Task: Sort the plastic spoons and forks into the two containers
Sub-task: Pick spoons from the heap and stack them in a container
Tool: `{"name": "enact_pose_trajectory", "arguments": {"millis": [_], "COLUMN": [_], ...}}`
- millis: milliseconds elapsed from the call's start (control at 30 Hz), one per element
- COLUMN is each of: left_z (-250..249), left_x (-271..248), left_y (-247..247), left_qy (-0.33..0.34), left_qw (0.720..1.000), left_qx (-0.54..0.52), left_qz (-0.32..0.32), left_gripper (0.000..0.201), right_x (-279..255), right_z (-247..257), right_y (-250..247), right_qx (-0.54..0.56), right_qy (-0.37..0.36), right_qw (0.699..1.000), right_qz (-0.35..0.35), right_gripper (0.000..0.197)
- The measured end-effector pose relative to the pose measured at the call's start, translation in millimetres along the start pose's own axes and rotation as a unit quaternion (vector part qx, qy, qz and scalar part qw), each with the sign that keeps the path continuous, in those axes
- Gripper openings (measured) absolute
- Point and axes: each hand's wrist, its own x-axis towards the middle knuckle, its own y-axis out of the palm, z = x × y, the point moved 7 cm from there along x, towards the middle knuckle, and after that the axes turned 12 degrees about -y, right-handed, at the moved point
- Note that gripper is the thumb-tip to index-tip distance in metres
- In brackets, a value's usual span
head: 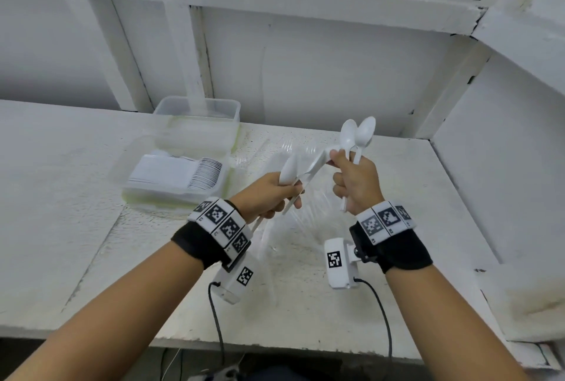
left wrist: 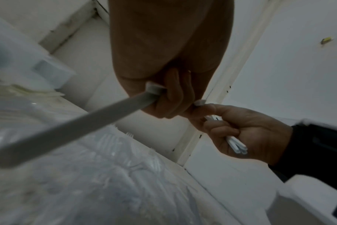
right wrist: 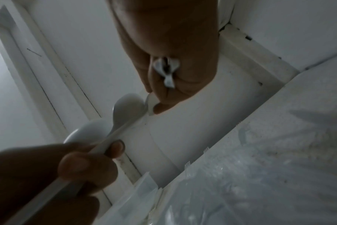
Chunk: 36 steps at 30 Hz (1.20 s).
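My left hand [head: 270, 194] grips a few white plastic spoons [head: 289, 170] by their handles; one handle [left wrist: 77, 124] sticks out towards the wrist camera. My right hand [head: 351, 180] grips two white spoons [head: 358, 133] with the bowls up, their handle ends [left wrist: 238, 146] poking out below the fist. Another white spoon [head: 318, 163] spans the gap between both hands, and my right fingertips touch its end. The near clear container [head: 134, 188] holds a stacked row of white spoons. The far clear container [head: 198, 114] stands behind it. Clear plastic forks [head: 293, 221] lie in a heap under my hands.
A white table [head: 61, 197] bears everything, with white walls behind and a side wall [head: 504, 166] on the right. Both containers sit at the left centre. Camera cables [head: 217, 319] hang off the front edge. The fork heap [right wrist: 260, 175] spreads across the middle.
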Motion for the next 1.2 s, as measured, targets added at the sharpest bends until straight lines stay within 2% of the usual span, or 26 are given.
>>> {"name": "enact_pose_trajectory", "arguments": {"millis": [133, 300, 400, 533, 733, 933, 1067, 1200], "left_z": [20, 28, 29, 30, 29, 31, 33, 32], "left_x": [-9, -15, -17, -23, -25, -18, -18, -20], "left_y": [-19, -38, -41, -39, -33, -36, -36, -32], "left_qy": [-0.026, -0.022, -0.011, -0.015, -0.025, -0.034, -0.048, -0.056], "left_qw": [0.998, 0.988, 0.983, 0.972, 0.973, 0.981, 0.985, 0.979], "left_qx": [-0.056, -0.142, -0.179, -0.234, -0.22, -0.184, -0.152, -0.166], "left_qz": [-0.034, -0.062, -0.032, 0.028, 0.067, 0.051, 0.063, 0.107], "left_gripper": [0.022, 0.017, 0.018, 0.021, 0.024, 0.026, 0.027, 0.027], "right_x": [-11, -27, -32, -34, -38, -35, -32, -32], "right_z": [-7, -12, -14, -19, -26, -28, -21, -17], "right_y": [18, 47, 62, 70, 76, 75, 75, 77], "right_qx": [0.042, 0.107, 0.117, 0.117, 0.1, 0.033, -0.002, -0.019], "right_qy": [0.014, 0.027, 0.029, 0.035, 0.042, 0.042, 0.0, -0.026], "right_qw": [0.999, 0.99, 0.985, 0.985, 0.987, 0.993, 0.995, 0.992], "right_qz": [0.025, 0.093, 0.125, 0.122, 0.12, 0.103, 0.102, 0.118], "right_gripper": [0.018, 0.018, 0.019, 0.017, 0.011, 0.012, 0.014, 0.011]}}
